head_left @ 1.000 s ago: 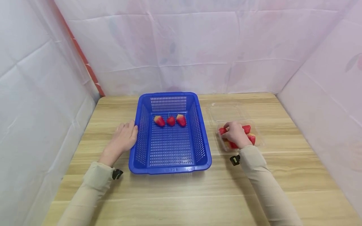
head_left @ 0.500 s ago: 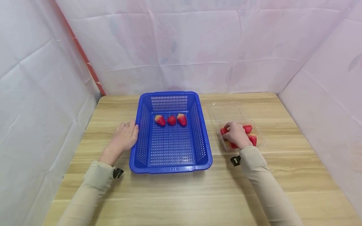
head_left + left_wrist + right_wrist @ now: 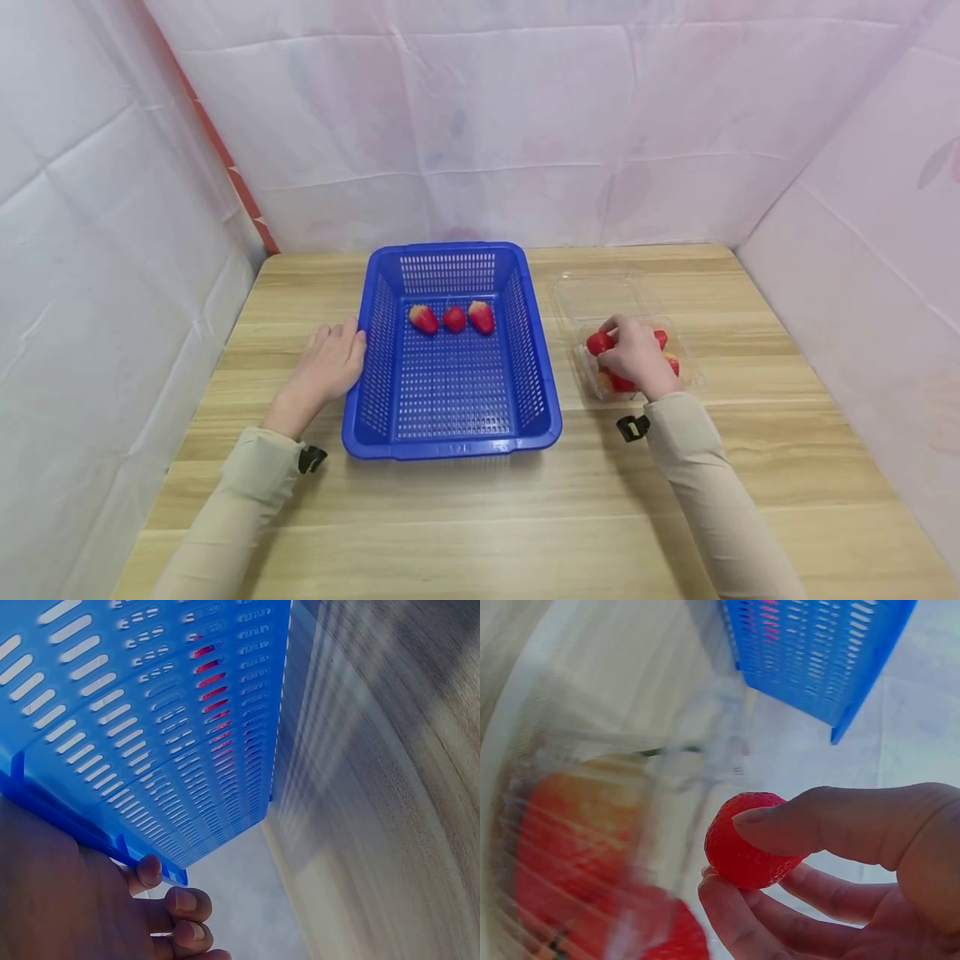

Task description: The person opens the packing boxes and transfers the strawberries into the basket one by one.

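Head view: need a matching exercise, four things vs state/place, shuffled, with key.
1. left hand
2. right hand
3. blue basket
4. clear box

A. has its lid open
B. pinches a red fruit
C. at a side rim of the blue basket
D. contains three red fruits in a row

Pairs: 1-C, 2-B, 3-D, 4-A

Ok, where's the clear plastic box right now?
In the head view, the plastic box lies on the table, right of the blue basket, with the right hand over it, holding a strawberry.
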The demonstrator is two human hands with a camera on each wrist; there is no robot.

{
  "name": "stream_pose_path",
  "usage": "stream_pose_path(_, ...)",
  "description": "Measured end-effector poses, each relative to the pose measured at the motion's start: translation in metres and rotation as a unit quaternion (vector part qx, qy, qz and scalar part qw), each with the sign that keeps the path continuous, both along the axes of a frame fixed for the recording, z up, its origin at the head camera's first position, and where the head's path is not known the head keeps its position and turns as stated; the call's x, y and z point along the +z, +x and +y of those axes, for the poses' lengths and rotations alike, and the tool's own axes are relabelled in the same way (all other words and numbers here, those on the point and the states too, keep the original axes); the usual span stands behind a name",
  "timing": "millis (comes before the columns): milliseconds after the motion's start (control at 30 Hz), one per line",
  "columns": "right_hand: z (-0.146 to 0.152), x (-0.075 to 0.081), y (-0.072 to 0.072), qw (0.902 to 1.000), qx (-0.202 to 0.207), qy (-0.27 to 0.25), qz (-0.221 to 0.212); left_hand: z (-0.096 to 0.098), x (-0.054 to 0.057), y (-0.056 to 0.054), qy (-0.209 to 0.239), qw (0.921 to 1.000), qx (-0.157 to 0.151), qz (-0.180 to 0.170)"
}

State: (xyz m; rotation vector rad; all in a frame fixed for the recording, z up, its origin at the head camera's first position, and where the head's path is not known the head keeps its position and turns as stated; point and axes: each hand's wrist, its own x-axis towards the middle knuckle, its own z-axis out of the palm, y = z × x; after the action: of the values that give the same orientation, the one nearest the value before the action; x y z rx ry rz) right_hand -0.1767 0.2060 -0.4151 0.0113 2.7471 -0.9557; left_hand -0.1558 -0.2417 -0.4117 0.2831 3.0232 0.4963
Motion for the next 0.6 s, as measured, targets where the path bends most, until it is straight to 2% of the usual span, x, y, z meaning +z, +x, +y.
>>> stream_pose_path(367,-0.014,0.025,0.002,0.9982,-0.003,-0.044,0.039,0.000,0.002,0.000,0.004,1.0000,-0.002,-0.005)
stream_pose_path(600,-0.031,0.041,-0.002,0.9949,0.019,-0.038,0.091,0.001,0.002,0.000,0.001,1.0000,-0.002,-0.007)
